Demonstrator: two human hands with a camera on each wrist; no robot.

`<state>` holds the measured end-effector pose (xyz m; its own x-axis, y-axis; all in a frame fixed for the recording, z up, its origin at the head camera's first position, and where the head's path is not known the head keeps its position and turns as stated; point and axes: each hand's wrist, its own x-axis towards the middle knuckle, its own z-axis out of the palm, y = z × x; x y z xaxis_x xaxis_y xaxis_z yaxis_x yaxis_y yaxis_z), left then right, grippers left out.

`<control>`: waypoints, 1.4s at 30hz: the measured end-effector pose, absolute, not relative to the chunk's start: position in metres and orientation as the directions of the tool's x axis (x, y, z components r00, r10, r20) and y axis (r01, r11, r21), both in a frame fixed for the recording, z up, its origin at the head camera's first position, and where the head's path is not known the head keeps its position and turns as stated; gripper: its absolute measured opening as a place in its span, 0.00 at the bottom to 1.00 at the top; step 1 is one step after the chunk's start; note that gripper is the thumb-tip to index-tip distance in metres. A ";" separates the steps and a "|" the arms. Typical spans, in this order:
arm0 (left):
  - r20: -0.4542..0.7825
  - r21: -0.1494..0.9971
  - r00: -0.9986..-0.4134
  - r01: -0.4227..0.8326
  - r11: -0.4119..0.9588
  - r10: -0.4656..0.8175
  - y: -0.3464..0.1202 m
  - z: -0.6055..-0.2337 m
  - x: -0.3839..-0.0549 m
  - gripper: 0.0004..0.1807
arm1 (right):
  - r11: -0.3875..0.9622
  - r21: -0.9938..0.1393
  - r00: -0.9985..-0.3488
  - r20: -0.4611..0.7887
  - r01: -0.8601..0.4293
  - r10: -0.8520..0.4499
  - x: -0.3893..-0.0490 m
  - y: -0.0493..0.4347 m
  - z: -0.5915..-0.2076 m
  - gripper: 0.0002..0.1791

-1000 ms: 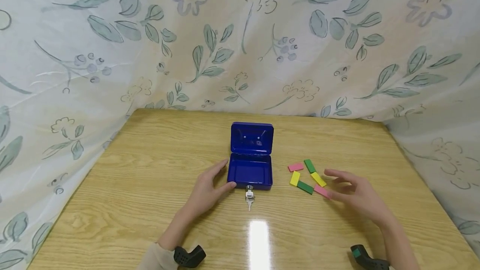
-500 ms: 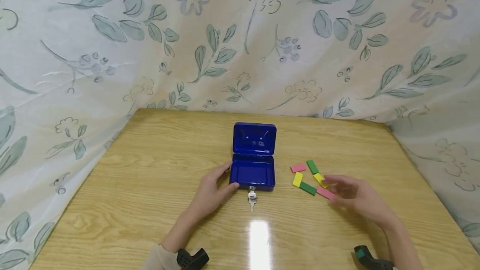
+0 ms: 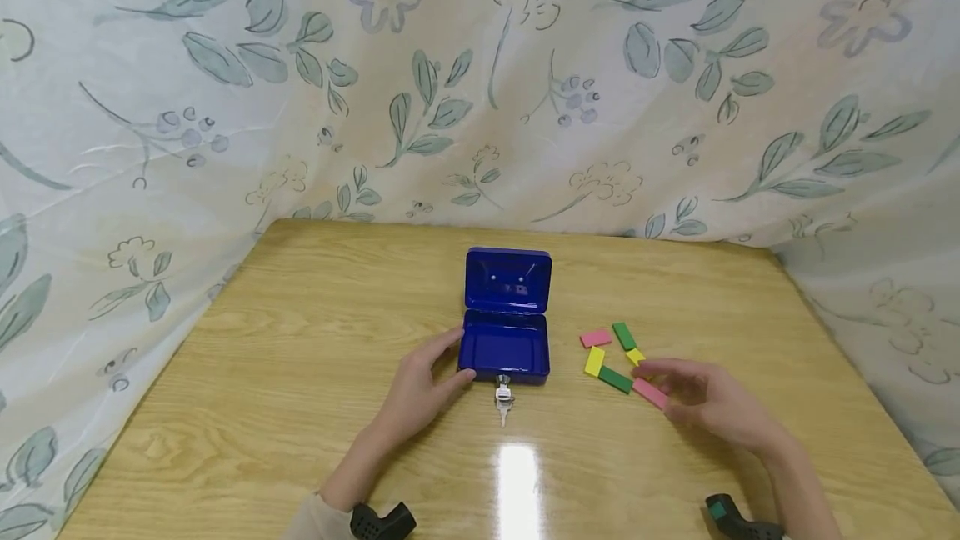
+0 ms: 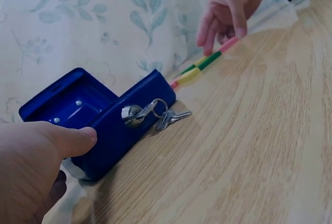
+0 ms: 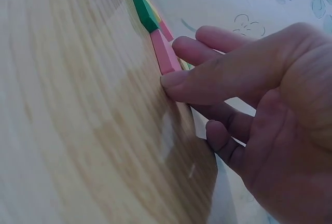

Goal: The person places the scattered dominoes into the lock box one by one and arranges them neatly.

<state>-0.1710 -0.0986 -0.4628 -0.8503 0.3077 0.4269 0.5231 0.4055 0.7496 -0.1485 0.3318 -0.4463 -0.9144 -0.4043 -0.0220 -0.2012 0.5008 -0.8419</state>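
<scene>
A blue metal cash box [image 3: 504,346] stands on the table with its lid [image 3: 508,280] raised and its inside bare. My left hand [image 3: 420,386] holds its left side, the thumb on the front wall near the corner in the left wrist view. Keys [image 4: 168,117] on a ring hang from the front lock [image 4: 132,115]. Right of the box, several small blocks form a rough ring. My right hand [image 3: 723,407] is over its right side: the thumb touches the end of a pink block [image 5: 166,53], and the fingers partly cover a yellow block [image 3: 635,356].
Other blocks in the ring are green [image 3: 616,379], yellow [image 3: 595,361], pink [image 3: 596,338] and green [image 3: 624,336]. The wooden table [image 3: 337,298] extends around them. A floral cloth [image 3: 450,82] hangs behind it.
My right hand has moved slightly left, its fingers now over part of the right yellow block. My left hand stays at the box. The view shifted slightly.
</scene>
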 end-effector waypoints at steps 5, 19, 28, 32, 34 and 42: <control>0.430 0.742 -0.850 0.524 0.418 0.303 -0.099 -0.465 -0.170 0.30 | 0.498 -0.841 -0.912 -0.014 -0.210 -0.409 -0.148 0.330 -0.449 0.31; 0.422 0.760 -0.854 0.516 0.395 0.304 -0.098 -0.465 -0.169 0.29 | 0.521 -0.835 -0.923 -0.041 -0.179 -0.383 -0.146 0.330 -0.448 0.30; 0.414 0.768 -0.858 0.508 0.390 0.303 -0.098 -0.467 -0.169 0.28 | 0.593 -0.798 -0.946 -0.103 -0.105 -0.306 -0.146 0.329 -0.446 0.32; 0.402 0.771 -0.864 0.498 0.396 0.304 -0.098 -0.466 -0.169 0.28 | 0.594 -0.798 -0.950 -0.102 -0.100 -0.297 -0.146 0.328 -0.444 0.32; 0.400 0.771 -0.865 0.497 0.398 0.304 -0.098 -0.465 -0.169 0.28 | 0.586 -0.803 -0.949 -0.092 -0.107 -0.300 -0.146 0.328 -0.443 0.32; 0.392 0.771 -0.867 0.493 0.404 0.308 -0.099 -0.465 -0.169 0.28 | 0.589 -0.803 -0.951 -0.111 -0.084 -0.288 -0.145 0.326 -0.439 0.34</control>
<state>-0.1687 -0.0993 -0.4647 -0.8667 0.3084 0.3922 0.4926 0.4041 0.7707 -0.1450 0.3264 -0.4390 -0.9513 -0.2875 -0.1111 -0.0843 0.5894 -0.8034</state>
